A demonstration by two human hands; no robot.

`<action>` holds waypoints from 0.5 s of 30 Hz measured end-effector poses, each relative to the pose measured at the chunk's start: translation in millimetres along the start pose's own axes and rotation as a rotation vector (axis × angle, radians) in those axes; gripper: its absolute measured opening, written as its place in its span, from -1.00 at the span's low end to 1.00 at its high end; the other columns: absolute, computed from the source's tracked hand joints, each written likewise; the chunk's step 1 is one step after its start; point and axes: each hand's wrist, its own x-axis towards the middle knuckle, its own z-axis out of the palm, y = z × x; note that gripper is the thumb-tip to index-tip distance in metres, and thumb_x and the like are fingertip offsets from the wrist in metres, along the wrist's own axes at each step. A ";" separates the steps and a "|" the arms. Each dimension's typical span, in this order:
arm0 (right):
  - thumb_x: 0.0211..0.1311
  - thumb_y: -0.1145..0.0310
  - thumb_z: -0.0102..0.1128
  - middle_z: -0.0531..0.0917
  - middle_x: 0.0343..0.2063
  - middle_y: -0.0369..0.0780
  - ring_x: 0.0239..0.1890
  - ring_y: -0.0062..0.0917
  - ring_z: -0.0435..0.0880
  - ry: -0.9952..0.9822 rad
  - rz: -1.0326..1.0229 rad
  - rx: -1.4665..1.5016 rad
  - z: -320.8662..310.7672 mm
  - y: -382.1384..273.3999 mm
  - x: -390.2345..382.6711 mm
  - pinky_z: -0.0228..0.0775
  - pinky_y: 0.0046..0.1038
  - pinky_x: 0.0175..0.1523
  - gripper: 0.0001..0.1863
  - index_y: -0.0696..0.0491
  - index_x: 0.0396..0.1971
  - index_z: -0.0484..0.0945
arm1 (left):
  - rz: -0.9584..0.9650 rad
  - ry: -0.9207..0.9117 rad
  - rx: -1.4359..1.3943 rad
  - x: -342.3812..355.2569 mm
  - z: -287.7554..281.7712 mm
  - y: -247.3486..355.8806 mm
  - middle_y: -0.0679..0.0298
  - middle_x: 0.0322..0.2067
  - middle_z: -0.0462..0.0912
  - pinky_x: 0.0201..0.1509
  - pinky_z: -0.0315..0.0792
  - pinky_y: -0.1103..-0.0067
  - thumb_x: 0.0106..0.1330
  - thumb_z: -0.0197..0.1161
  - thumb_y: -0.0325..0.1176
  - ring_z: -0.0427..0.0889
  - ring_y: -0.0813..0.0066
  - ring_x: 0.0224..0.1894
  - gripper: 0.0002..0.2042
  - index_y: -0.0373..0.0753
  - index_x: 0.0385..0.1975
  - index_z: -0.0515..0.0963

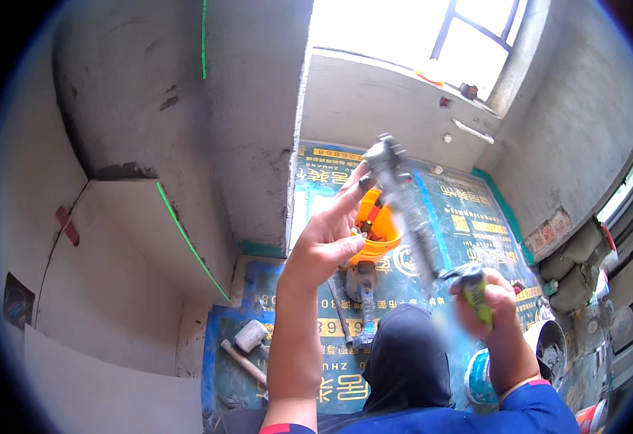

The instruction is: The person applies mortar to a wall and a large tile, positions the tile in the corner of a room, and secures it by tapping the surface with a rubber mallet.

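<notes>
A long grey tool [414, 220] with a black head, smeared by motion, slants up in front of me; I cannot make out its kind. My right hand [486, 300] is wrapped round its yellow-green and black lower end. Beside the upper end, my left hand [327, 239] is raised with thumb and fingers apart. Its fingertips reach the side of the black head, though whether they touch is unclear. Behind the tool, an orange bucket [370, 249] on the floor holds several items, one with a red part.
On the printed green floor sheeting [461, 199] lie a white-headed mallet [250, 336] and a grey power tool [365, 304]. A blue tub [481, 376] and a tipped white bucket [548, 340] stand at right, near stacked sacks [580, 249]. A grey pillar [255, 130] rises at left.
</notes>
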 end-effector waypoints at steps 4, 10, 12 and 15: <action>0.12 0.16 0.23 0.52 -0.53 -0.09 -0.79 -0.57 0.40 -0.119 0.126 0.043 13.9 8.4 18.6 0.21 -0.57 -0.75 -0.50 0.31 -0.12 0.47 | -0.007 0.026 0.017 -7.7 4.8 -4.5 0.06 0.42 -0.02 0.37 0.17 0.44 0.11 0.34 -0.42 0.18 0.32 0.39 -0.31 -0.31 0.29 0.26; 0.16 0.19 0.19 0.51 -0.57 -0.12 -0.81 -0.56 0.39 -0.045 0.141 0.059 -7.1 22.7 33.4 0.18 -0.56 -0.77 -0.59 0.30 -0.24 0.48 | 0.015 -0.014 -0.025 -9.7 -8.5 -10.0 0.01 0.41 -0.01 0.40 0.12 0.33 0.08 0.33 -0.53 0.17 0.22 0.39 -0.39 -0.34 0.22 0.36; 0.17 0.19 0.17 0.50 -0.60 -0.13 -0.83 -0.58 0.37 0.050 0.151 0.058 -11.5 23.2 32.3 0.15 -0.56 -0.79 -0.60 0.30 -0.27 0.47 | 0.009 -0.049 0.079 -10.9 -19.0 -12.0 -0.01 0.40 0.04 0.43 0.04 0.26 0.07 0.30 -0.58 0.16 0.17 0.39 -0.42 -0.34 0.20 0.40; 0.26 0.14 0.08 0.48 -0.56 -0.19 -0.84 -0.68 0.31 0.048 0.058 0.203 -29.7 31.5 38.7 0.10 -0.65 -0.80 -0.52 0.30 -0.09 0.42 | 0.050 0.003 0.188 -15.8 -28.8 -11.1 -0.04 0.38 0.07 0.45 -0.15 0.08 0.12 0.29 -0.48 0.00 0.06 0.45 -0.49 -0.25 0.15 0.48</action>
